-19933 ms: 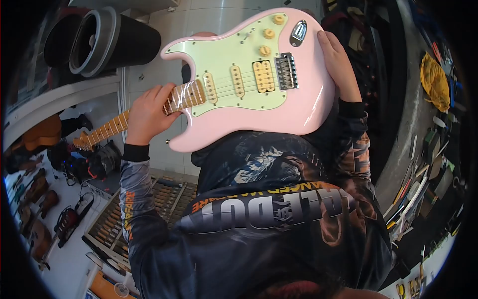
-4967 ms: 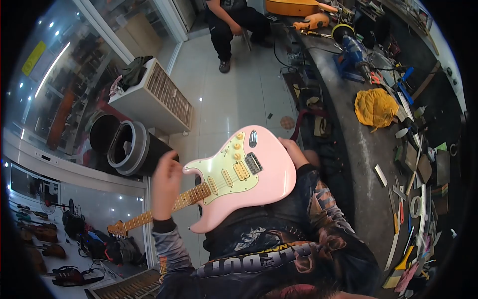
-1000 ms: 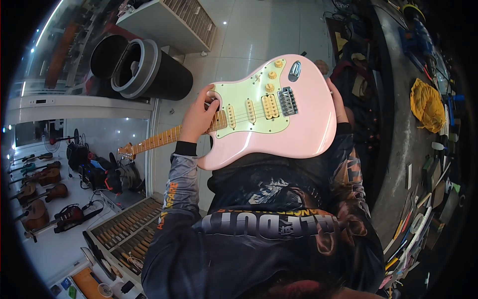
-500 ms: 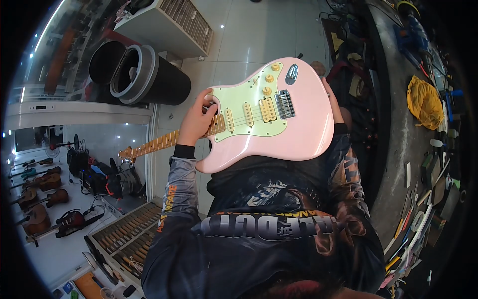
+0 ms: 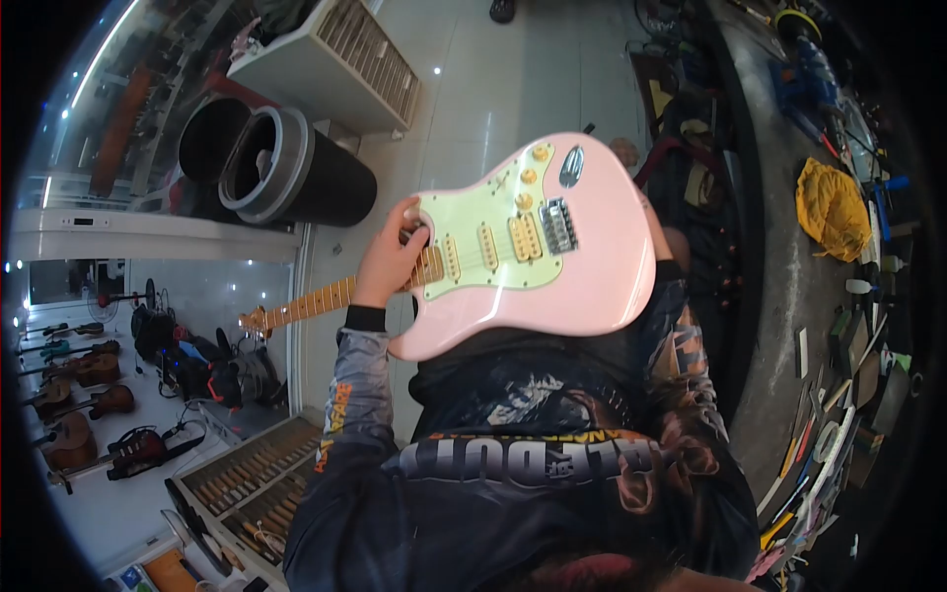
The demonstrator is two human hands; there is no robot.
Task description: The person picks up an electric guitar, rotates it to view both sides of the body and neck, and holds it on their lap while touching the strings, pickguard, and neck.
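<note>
A pink electric guitar (image 5: 592, 286) with a pale green pickguard lies face up across my lap, its maple neck pointing left. My left hand (image 5: 390, 255) is wrapped round the upper horn and cutaway, where the neck meets the body, thumb on the near side. At the right edge of the body, my right hand (image 5: 659, 235) holds the guitar from behind; most of its fingers are hidden by the body. Cream knobs, three pickups and a metal bridge show on the guitar's face.
A black bin (image 5: 330, 183) with its lid open stands beyond the neck. On the right runs a grey workbench (image 5: 774, 326) with a yellow cloth (image 5: 834, 209) and many tools. A tool rack (image 5: 242, 483) sits at lower left. A person's shoe (image 5: 502, 10) shows at the top.
Since a second ago the guitar and both hands sit slightly lower in view, and my right hand is more hidden behind the body. A shoe has come further into view at the top.
</note>
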